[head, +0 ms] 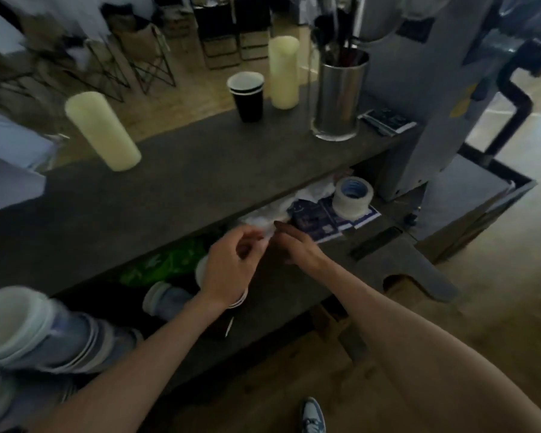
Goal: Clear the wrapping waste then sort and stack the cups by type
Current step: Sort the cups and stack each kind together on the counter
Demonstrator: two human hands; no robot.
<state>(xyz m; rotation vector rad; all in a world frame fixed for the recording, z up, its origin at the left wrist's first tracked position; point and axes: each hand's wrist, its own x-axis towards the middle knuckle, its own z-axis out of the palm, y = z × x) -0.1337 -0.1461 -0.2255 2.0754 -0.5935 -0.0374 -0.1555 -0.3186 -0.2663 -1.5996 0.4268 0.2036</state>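
Head view: left hand (pixel 228 270) pinches crumpled clear plastic wrapping (pixel 267 217) just left of the white tape roll (pixel 353 196), right hand (pixel 298 249) straight-fingered beside it, likely to drag this waste out.

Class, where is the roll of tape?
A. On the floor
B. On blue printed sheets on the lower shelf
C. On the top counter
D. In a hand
B: the roll of tape rests on blue printed sheets on the lower shelf, below the counter top.
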